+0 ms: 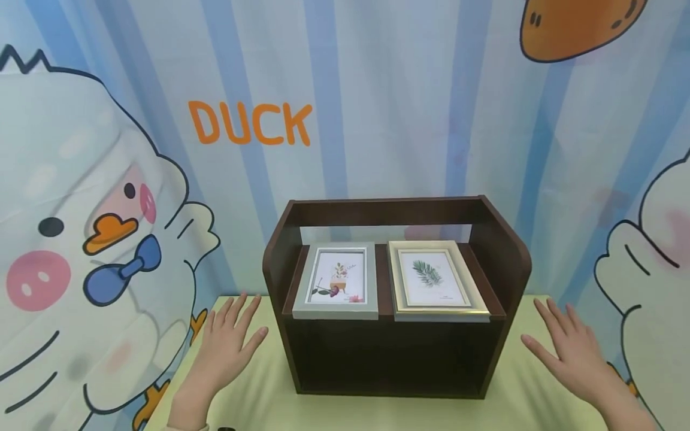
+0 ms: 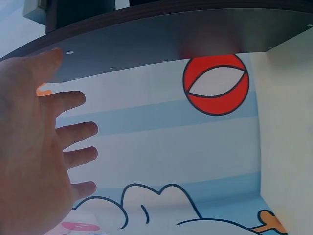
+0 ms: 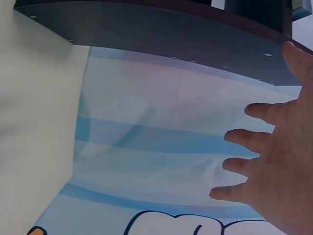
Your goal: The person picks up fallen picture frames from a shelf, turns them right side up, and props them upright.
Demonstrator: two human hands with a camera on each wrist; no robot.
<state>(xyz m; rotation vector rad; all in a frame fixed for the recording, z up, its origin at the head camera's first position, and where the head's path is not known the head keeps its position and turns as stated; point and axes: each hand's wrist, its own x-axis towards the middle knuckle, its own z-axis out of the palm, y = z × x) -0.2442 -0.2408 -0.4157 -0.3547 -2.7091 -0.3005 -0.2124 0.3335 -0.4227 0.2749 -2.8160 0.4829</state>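
A dark brown wooden shelf (image 1: pixel 388 359) stands between my hands. On its upper board lie two picture frames: a pale grey one (image 1: pixel 307 308) with a potted-flower print at left, and a gold-edged one (image 1: pixel 442 311) with a green leaf print at right. My left hand (image 1: pixel 225 344) is beside the shelf's left side, fingers spread and straight, holding nothing. On the other side, my right hand (image 1: pixel 574 353) is likewise spread and bare. Each wrist view shows a hand, left (image 2: pixel 39 142) and right (image 3: pixel 279 152), near a dark side panel.
Pale yellow-green table (image 1: pixel 253 395) beneath the shelf. Behind it hangs a blue-striped curtain (image 1: pixel 388 120) printed with cartoon ducks and the word DUCK. A small dark object (image 1: pixel 226 428) shows at the bottom edge, near the left wrist.
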